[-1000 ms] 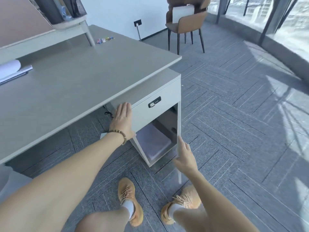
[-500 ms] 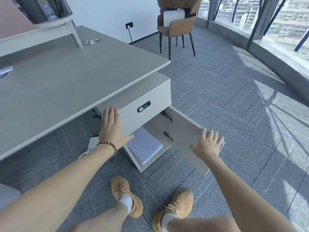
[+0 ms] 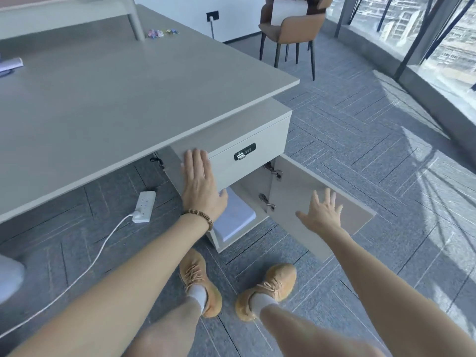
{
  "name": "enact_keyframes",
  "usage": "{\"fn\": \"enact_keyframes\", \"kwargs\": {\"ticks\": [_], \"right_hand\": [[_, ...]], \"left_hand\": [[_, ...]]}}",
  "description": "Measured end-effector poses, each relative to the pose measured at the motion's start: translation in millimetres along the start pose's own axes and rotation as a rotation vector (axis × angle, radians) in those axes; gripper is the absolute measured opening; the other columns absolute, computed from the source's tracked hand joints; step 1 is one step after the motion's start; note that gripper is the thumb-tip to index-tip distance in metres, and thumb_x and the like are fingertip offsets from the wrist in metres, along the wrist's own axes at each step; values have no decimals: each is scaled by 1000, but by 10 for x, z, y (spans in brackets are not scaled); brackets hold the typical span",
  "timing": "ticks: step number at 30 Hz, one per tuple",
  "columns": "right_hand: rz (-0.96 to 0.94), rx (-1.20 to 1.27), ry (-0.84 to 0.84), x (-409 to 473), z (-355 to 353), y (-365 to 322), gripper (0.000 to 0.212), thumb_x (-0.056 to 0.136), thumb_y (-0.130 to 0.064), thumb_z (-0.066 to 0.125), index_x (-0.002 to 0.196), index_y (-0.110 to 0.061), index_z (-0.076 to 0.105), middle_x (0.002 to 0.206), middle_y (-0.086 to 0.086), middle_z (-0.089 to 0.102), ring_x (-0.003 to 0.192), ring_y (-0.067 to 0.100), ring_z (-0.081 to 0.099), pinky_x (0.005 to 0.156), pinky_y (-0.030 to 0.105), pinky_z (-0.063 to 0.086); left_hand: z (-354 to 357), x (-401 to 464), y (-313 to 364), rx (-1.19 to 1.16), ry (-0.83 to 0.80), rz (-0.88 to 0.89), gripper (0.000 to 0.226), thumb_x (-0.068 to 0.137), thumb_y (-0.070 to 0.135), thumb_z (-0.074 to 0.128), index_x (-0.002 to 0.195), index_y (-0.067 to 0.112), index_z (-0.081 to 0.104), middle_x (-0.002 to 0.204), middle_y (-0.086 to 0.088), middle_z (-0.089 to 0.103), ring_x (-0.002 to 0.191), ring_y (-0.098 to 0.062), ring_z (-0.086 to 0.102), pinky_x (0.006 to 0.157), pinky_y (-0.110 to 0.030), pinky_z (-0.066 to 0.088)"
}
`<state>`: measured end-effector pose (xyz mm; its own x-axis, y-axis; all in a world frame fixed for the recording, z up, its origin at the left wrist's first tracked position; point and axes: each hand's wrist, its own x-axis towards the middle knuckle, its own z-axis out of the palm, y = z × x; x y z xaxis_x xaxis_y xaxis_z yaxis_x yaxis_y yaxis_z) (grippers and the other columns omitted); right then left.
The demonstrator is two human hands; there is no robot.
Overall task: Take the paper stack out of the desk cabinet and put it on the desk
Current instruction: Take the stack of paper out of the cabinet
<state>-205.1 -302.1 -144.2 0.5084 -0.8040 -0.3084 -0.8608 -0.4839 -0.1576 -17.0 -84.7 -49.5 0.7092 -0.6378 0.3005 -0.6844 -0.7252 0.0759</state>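
A white paper stack lies on the floor of the desk cabinet, under a drawer with a black lock. The cabinet door is swung wide open to the right. My left hand rests flat on the drawer front's left corner, fingers together, and hides the stack's left part. My right hand is spread with fingers apart in front of the open door's inner face; I cannot tell if it touches. Above, the grey desk stretches to the left.
A white power strip with its cable lies on the carpet under the desk. Small colourful clips sit far back on the desk, papers at its left edge. A brown chair stands behind. My two tan shoes stand before the cabinet.
The cabinet door has swung from nearly edge-on to wide open, with my right hand moving right along with it. My left hand stays on the drawer front.
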Motion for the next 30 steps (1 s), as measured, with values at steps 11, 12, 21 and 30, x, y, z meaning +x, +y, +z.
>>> {"fn": "enact_keyframes", "kwargs": {"ticks": [11, 12, 21, 30], "right_hand": [[-129, 296, -268, 655, 1356, -670, 70, 93, -38, 56, 153, -11, 32, 148, 17, 43, 128, 36, 53, 100, 44, 45], [-135, 309, -293, 779, 1512, -702, 71, 94, -38, 57, 153, -9, 31, 148, 19, 43, 130, 36, 51, 100, 43, 44], [-137, 378, -397, 1819, 2534, -922, 75, 95, -40, 57, 156, -10, 26, 154, 16, 39, 141, 33, 41, 108, 42, 40], [-126, 414, -379, 2327, 3233, -1010, 83, 91, -42, 62, 156, -12, 20, 158, 14, 27, 143, 34, 36, 112, 47, 37]], "left_hand": [[2114, -559, 320, -667, -335, -430, 69, 91, 17, 61, 151, 8, 27, 156, -12, 33, 146, -25, 31, 110, -35, 37], [2360, -534, 287, -678, -369, -469, 69, 92, 18, 62, 151, 8, 27, 155, -12, 35, 143, -25, 34, 108, -36, 39], [3969, -249, -70, -662, -562, -651, 93, 85, 23, 70, 155, 8, 11, 157, -16, 26, 144, -29, 32, 113, -38, 35], [4770, -267, -257, -703, -579, -934, 113, 73, 22, 81, 156, 13, 4, 158, -18, 26, 145, -29, 33, 114, -36, 35]]}}
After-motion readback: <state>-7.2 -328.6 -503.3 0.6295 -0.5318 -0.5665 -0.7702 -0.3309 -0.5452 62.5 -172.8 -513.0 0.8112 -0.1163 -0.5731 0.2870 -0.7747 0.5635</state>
